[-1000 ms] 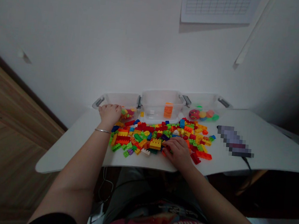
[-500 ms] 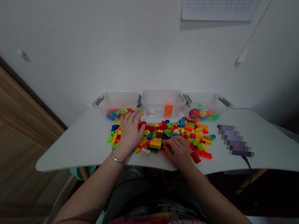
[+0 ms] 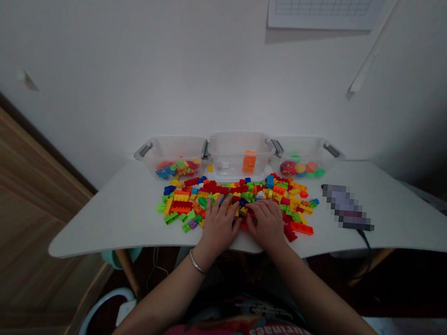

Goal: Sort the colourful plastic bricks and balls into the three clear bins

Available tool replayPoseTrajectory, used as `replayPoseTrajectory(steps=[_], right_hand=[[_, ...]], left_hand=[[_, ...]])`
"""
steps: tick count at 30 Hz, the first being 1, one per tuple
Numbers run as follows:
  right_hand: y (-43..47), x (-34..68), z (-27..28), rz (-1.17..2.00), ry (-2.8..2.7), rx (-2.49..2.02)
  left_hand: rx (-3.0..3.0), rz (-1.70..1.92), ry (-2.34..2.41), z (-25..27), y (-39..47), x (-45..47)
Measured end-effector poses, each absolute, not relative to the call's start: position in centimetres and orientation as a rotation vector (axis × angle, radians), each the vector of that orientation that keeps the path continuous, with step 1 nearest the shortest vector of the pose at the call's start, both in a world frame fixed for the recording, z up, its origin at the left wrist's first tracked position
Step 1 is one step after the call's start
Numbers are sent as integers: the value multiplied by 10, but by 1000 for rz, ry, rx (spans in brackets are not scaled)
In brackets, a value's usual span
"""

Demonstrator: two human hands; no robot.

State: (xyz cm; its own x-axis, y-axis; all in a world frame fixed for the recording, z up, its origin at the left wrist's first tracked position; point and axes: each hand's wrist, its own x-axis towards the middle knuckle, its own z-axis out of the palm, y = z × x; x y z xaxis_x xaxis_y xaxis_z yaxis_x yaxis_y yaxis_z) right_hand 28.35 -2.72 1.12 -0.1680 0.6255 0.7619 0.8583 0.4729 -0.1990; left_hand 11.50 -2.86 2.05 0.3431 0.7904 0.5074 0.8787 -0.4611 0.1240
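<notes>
A loose heap of colourful toy building bricks [image 3: 184,197] covers the middle of the white table. My left hand [image 3: 221,222] lies palm down over the front of the heap, its fingers spread and touching bricks. Close beside it, my right hand [image 3: 266,223] has its fingers curled in, thumb near the index finger. Whatever lies between those fingertips is too small and too covered to make out. Red, yellow and green bricks surround both hands.
Behind the heap stand three clear bins. The left bin [image 3: 178,144] holds small colourful pieces, the middle bin [image 3: 226,139] an orange brick block [image 3: 249,162], and the right bin [image 3: 307,143] round toys. A blurred-out device [image 3: 347,207] with a cable lies at the right.
My left hand has moved right and nearer to me, from the left side of the heap to beside my right hand. The right hand stays in about the same place.
</notes>
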Motion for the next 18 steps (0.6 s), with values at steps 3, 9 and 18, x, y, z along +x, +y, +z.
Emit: replayPoseTrajectory(steps=[3,9,18], right_hand=[[-26,283,11,-375,-1870,-1297],[-19,292,9,-370,-1824,-1406],[-9,311,11,-301,-1873,-1364]], left_hand=[[-2462,-786,-1527,20,-29,116],[-2457,-802,-1545,20,-30,115],[-2458,-823,-1563,18,-31,114]])
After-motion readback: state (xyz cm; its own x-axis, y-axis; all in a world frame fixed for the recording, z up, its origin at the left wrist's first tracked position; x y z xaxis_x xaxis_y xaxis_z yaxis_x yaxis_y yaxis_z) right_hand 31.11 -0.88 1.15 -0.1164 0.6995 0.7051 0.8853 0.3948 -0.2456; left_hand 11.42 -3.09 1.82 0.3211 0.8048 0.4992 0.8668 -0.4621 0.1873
